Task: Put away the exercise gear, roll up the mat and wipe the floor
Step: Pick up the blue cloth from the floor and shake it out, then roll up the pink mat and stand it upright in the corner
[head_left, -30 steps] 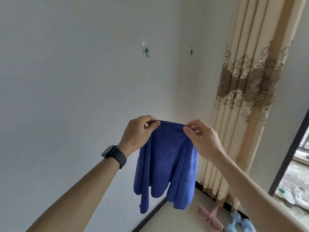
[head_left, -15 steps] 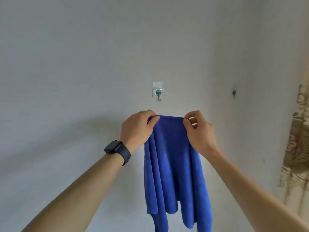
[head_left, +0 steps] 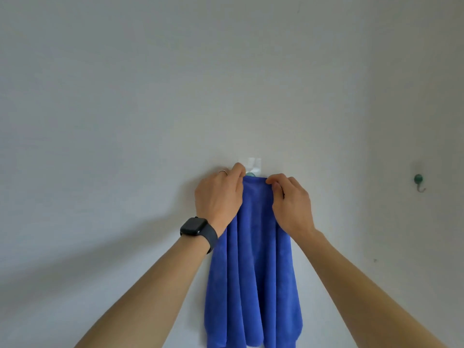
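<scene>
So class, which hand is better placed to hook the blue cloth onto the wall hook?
Left, narrowly. The left hand pinches the blue cloth right beside the wall hook; the right hand grips further off.

A plain, pale grey-white wall is seen across nearly the whole view, lit softly and evenly. A vertical corner is made out toward the right, where a second wall face is met. A small teal hook is fixed near that corner. A clear adhesive hook plate is mounted near the centre.
</scene>
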`<state>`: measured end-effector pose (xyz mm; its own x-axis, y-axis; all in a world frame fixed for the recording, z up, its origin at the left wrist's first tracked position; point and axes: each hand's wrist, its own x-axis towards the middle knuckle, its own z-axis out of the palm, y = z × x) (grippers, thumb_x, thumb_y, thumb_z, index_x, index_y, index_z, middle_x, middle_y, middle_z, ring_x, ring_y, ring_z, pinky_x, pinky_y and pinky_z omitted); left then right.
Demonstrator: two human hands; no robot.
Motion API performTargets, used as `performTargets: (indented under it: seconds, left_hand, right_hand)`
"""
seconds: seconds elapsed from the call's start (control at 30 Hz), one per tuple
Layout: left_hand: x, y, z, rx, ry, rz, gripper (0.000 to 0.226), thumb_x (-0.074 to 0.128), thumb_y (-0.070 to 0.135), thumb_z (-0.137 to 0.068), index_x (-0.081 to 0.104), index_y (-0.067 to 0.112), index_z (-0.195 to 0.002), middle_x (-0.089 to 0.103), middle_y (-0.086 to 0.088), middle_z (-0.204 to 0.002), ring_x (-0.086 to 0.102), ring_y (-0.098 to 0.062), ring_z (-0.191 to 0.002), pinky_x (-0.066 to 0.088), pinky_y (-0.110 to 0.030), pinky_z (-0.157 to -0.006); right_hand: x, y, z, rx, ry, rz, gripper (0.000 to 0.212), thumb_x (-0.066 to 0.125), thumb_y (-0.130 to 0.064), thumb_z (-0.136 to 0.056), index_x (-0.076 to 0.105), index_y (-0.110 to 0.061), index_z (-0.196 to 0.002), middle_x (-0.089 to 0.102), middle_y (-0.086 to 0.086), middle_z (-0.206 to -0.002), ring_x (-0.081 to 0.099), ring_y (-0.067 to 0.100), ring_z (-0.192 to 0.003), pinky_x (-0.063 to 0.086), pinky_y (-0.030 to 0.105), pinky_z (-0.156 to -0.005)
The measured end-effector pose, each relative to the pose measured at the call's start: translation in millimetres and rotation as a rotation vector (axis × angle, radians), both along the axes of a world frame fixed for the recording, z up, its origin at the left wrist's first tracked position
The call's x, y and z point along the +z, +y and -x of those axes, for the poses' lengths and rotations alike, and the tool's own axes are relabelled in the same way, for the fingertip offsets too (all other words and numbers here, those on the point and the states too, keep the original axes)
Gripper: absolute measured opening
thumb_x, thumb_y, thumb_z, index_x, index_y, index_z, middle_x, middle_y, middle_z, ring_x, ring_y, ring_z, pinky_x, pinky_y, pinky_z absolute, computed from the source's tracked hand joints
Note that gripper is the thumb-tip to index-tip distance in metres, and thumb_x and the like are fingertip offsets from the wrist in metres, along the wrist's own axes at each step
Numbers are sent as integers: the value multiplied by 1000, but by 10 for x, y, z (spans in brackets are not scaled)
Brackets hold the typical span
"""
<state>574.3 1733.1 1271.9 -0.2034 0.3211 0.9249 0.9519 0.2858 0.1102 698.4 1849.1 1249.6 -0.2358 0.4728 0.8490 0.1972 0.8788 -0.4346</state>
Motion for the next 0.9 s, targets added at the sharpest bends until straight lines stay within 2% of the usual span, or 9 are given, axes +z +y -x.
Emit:
performTargets:
  seconds: [0.07, 0.13, 0.23, 0.33, 0.4, 0.5, 0.67, 0.8, 0.9]
  left_hand:
    - [-147, 67, -4, 13, 29, -31, 14, 54, 15, -93, 62, 26, -98, 58, 4, -65, 55, -25, -57, 31, -29, -47]
    - [-330, 85, -49, -7, -6, -18, 15, 52, 22, -96, 64, 29, -102, 61, 5, -67, 58, -23, -62, 36, -31, -50]
    - [-554, 58, -146, -123, -285, -20, 20, 44, 35, -101, 61, 38, -109, 66, 11, -80, 60, -12, -72, 49, -33, -57]
    - [-734, 43, -274, -181, -384, -26, 28, 40, 35, -103, 57, 41, -124, 64, 16, -87, 58, -6, -79, 47, -24, -60]
    - [-895, -1, -379, -174, -382, 30, 35, 39, 31, -103, 50, 38, -136, 63, 14, -95, 59, -9, -87, 51, -29, -66]
    - [-1285, -213, -511, -92, -428, 130, 42, 41, 29, -102, 42, 39, -143, 59, 12, -111, 54, -9, -103, 55, -33, -77]
    - [-2278, -1103, -851, 70, -427, 342, 44, 50, 25, -97, 48, 39, -138, 52, 15, -135, 49, -10, -119, 49, -28, -91]
    - [-3113, -2201, -1167, 262, -602, 461, 42, 48, 32, -98, 48, 43, -138, 50, 17, -141, 42, -6, -131, 34, -21, -102]
    - [-3600, -3161, -1453, 411, -760, 460, 42, 46, 34, -99, 46, 45, -139, 48, 23, -140, 38, -1, -134, 28, -18, -104]
  right_hand:
    - [-55, 42, 57, 44, 60, 25, 29, 40, -13, -99, 63, -28, -108, 63, -8, -93, 57, 5, -81, 40, 14, -72]
    - [-144, 46, 47, 104, 84, 90, 27, 43, -14, -98, 65, -29, -104, 65, -12, -87, 58, 4, -74, 42, 14, -70]
    - [-346, -4, -9, 237, 49, 198, 27, 46, -17, -98, 66, -35, -102, 67, -17, -81, 59, 5, -74, 45, 12, -67]
    - [-636, -99, -47, 311, -30, 146, 33, 43, -20, -101, 61, -41, -120, 67, -22, -89, 61, 0, -82, 44, 8, -72]
    - [-903, -159, -98, 322, -103, 114, 43, 41, -19, -101, 51, -44, -135, 65, -18, -94, 58, 0, -88, 43, 8, -74]
    - [-1398, -287, -276, 346, -140, 162, 48, 46, -18, -99, 47, -42, -140, 59, -13, -114, 54, -3, -101, 40, 4, -82]
    - [-2276, -762, -710, 352, -211, 143, 35, 62, -18, -92, 62, -34, -123, 34, -12, -153, 36, 7, -133, 34, 18, -99]
    - [-2962, -1498, -949, 439, -289, 154, 32, 73, -11, -84, 68, -28, -111, 50, -8, -143, 47, 20, -130, 43, 32, -96]
    - [-3386, -2284, -1068, 614, -438, 243, 31, 70, -17, -88, 65, -36, -111, 55, -20, -131, 45, 12, -132, 35, 20, -102]
